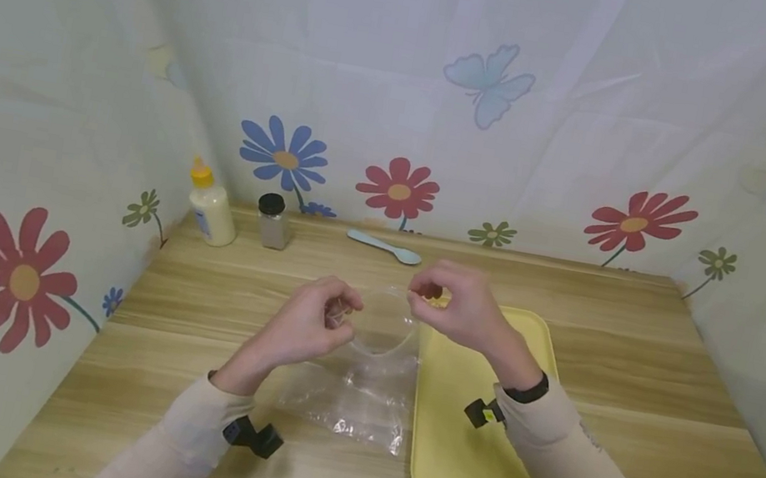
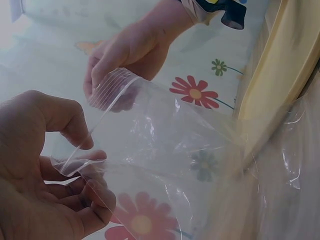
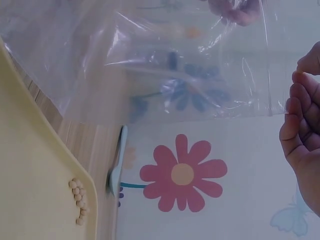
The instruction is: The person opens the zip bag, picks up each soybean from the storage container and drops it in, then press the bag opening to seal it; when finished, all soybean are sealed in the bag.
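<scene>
A clear zip-lock plastic bag (image 1: pixel 363 405) hangs between both hands, its mouth spread into a rounded opening in the head view. My left hand (image 1: pixel 304 323) grips the left side of the mouth, the film passing between thumb and curled fingers. At the opposite edge, my right hand (image 1: pixel 459 307) pinches the bag by its zip strip (image 2: pixel 115 90), thumb against fingertips. Through the film (image 3: pixel 165 65) the wall shows, and nothing else is seen inside. The bag's lower part drapes close over the table beside the yellow tray (image 1: pixel 451 470).
Several small pale round balls (image 3: pixel 79 200) lie in a corner of the tray. Along the table's back stand a glue bottle (image 1: pixel 214 212) with a yellow cap and a black-lidded jar (image 1: pixel 274 222). A light blue spoon (image 1: pixel 385 246) lies to their right, before the flowered curtain (image 1: pixel 378 86).
</scene>
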Motion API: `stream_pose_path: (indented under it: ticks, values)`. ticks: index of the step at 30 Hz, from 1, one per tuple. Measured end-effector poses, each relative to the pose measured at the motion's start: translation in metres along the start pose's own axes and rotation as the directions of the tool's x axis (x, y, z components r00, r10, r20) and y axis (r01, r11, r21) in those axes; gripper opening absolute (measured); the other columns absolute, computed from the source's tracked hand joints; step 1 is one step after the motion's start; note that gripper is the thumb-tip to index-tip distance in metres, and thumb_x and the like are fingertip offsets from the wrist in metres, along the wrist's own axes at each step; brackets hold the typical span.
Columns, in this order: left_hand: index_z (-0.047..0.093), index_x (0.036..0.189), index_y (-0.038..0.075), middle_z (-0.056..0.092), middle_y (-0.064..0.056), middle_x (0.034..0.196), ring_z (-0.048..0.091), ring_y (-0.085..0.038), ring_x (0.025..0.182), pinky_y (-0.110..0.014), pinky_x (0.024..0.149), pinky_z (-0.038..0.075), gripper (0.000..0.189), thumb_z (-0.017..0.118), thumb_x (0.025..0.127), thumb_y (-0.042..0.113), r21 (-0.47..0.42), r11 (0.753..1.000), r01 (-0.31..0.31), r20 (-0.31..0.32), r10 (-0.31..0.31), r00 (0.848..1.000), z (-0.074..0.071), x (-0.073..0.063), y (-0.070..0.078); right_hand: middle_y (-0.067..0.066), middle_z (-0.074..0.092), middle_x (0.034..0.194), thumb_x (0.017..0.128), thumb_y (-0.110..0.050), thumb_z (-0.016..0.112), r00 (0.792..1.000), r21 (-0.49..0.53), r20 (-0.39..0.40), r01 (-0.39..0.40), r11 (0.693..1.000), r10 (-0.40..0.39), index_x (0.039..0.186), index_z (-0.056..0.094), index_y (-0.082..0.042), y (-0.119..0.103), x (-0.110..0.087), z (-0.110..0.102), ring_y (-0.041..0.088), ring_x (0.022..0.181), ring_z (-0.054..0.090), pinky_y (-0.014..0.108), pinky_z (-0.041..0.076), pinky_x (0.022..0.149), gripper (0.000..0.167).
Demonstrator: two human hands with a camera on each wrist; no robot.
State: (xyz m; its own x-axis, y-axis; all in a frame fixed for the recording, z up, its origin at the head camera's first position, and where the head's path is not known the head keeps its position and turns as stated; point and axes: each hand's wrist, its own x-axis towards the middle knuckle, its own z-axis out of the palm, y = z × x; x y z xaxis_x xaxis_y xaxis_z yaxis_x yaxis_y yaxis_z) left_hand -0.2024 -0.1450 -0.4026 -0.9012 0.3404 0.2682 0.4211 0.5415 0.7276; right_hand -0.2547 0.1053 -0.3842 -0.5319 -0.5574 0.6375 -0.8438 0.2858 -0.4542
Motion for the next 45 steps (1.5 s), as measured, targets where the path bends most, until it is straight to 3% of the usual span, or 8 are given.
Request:
stream_pose_path:
  ticks: [5, 12, 18, 25, 37, 45]
  values:
    - [0.065, 0.100, 0.006, 0.060, -0.004, 0.093, 0.054, -0.015, 0.074, -0.026, 0.063, 0.050, 0.028, 0.063, 0.072, 0.004, -0.004, 1.000, 0.018, 0.004, -0.018, 1.000, 0.000, -0.001, 0.001, 0.000, 0.067, 0.081, 0.081, -0.008, 0.069, 1.000, 0.015, 0.018, 0.021, 1.000, -0.022, 0.086, 0.070, -0.008, -0.005, 0.002, 0.002, 0.015, 0.071, 0.059, 0.027, 0.051, 0.065, 0.006]
    - [0.065, 0.101, 0.005, 0.060, -0.004, 0.094, 0.054, -0.015, 0.074, -0.026, 0.063, 0.050, 0.028, 0.063, 0.073, 0.004, 0.000, 1.000, 0.021, 0.008, -0.021, 1.000, 0.000, -0.001, 0.000, -0.001, 0.068, 0.084, 0.084, -0.015, 0.071, 0.999, 0.027, 0.047, -0.016, 1.000, 0.015, 0.092, 0.072, -0.007, -0.007, 0.002, 0.003, 0.008, 0.075, 0.059, 0.034, 0.055, 0.067, 0.011]
    - [0.065, 0.103, 0.001, 0.060, -0.005, 0.094, 0.055, -0.016, 0.075, -0.026, 0.064, 0.051, 0.030, 0.063, 0.073, 0.004, -0.009, 1.000, 0.015, 0.011, -0.015, 1.000, 0.001, -0.001, -0.001, -0.001, 0.068, 0.084, 0.084, -0.013, 0.071, 0.999, 0.015, 0.034, -0.006, 1.000, 0.005, 0.092, 0.072, -0.007, -0.005, 0.002, 0.002, 0.007, 0.074, 0.059, 0.030, 0.054, 0.066, 0.009]
    - [0.065, 0.101, 0.005, 0.060, -0.004, 0.094, 0.055, -0.015, 0.074, -0.026, 0.063, 0.050, 0.028, 0.063, 0.073, 0.004, -0.007, 1.000, 0.018, 0.008, -0.018, 1.000, 0.001, 0.000, -0.002, -0.002, 0.069, 0.084, 0.084, -0.014, 0.072, 1.000, -0.030, 0.008, 0.010, 0.999, -0.010, 0.091, 0.073, -0.009, 0.003, 0.002, -0.001, 0.006, 0.073, 0.058, 0.025, 0.051, 0.067, 0.009]
    - [0.065, 0.101, 0.002, 0.063, -0.013, 0.096, 0.054, -0.016, 0.075, -0.025, 0.064, 0.050, 0.030, 0.062, 0.072, 0.003, -0.007, 1.000, -0.002, 0.005, 0.002, 1.000, 0.001, -0.002, -0.002, -0.002, 0.069, 0.081, 0.085, -0.013, 0.071, 0.998, -0.068, -0.002, -0.063, 0.996, 0.062, 0.094, 0.074, -0.007, 0.027, -0.003, -0.003, 0.007, 0.072, 0.058, 0.028, 0.051, 0.065, 0.011]
    - [0.065, 0.101, 0.003, 0.061, -0.006, 0.094, 0.054, -0.015, 0.074, -0.025, 0.063, 0.050, 0.030, 0.062, 0.072, 0.003, -0.001, 1.000, -0.005, 0.008, 0.005, 1.000, 0.000, -0.002, -0.001, -0.002, 0.069, 0.081, 0.086, -0.014, 0.071, 0.990, -0.078, 0.009, -0.141, 0.987, 0.142, 0.097, 0.074, -0.008, 0.044, -0.009, -0.002, 0.007, 0.072, 0.059, 0.029, 0.053, 0.066, 0.013]
